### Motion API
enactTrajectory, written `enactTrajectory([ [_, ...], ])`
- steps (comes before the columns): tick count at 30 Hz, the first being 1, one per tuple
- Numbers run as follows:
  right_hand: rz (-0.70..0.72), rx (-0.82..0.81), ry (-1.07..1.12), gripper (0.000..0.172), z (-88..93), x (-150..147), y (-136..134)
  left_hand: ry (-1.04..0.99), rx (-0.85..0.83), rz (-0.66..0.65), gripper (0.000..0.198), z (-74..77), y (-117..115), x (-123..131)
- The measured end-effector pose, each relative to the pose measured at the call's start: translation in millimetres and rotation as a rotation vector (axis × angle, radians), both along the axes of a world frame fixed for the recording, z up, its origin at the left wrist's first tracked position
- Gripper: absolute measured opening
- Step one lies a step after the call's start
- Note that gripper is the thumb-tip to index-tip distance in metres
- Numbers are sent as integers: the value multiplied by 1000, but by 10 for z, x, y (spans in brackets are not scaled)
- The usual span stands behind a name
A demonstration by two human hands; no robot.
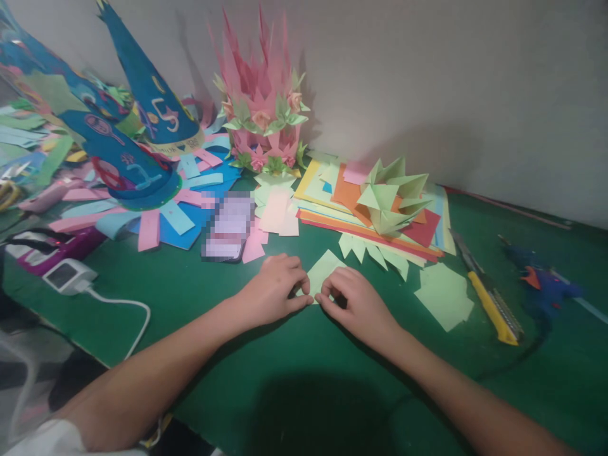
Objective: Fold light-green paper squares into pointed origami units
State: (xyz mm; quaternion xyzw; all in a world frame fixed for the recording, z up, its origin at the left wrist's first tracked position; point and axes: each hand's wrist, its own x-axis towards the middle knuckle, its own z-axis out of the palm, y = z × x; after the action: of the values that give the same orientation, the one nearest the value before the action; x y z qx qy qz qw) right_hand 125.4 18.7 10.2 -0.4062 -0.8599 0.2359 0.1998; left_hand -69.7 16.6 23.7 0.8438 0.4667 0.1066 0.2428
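A small light green paper square (327, 266) lies on the green table, one corner pointing away from me. My left hand (280, 285) pinches its near left edge between thumb and fingers. On the right side, my right hand (354, 294) pinches the same paper, its thumb close to the left thumb near the bottom corner. The fingers cover part of the paper, so I cannot tell how far it is folded. Just beyond lie several folded light green paper points (375, 253). A pile of light green paper squares (445, 296) sits to the right.
A yellow utility knife (494, 307) and a blue glue gun (546, 278) lie at the right. Behind stand a folded green paper piece (392, 199) on stacked coloured paper, a pink paper crown (266, 107) and blue cone hats (152, 95). A phone (230, 228) and purple power strip (85, 247) are left.
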Motion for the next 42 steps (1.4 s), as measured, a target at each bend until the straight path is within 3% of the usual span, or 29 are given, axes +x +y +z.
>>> enactTrajectory([
  [13,75,-39,100,14,-28,81,16,9,-3,-12,13,-5,-15,9],
  [20,207,183,4,20,-45,174,-2,-1,-2,-4,13,-15,-17,17],
  [30,414,264,-155,28,65,276,23,-2,1,-1,12,-19,-17,5],
  [36,409,269,-94,23,85,277,26,-7,1,-1,10,-24,-19,4],
  [42,302,234,16,17,77,313,54,-47,5,-63,8,-21,-25,-4],
])
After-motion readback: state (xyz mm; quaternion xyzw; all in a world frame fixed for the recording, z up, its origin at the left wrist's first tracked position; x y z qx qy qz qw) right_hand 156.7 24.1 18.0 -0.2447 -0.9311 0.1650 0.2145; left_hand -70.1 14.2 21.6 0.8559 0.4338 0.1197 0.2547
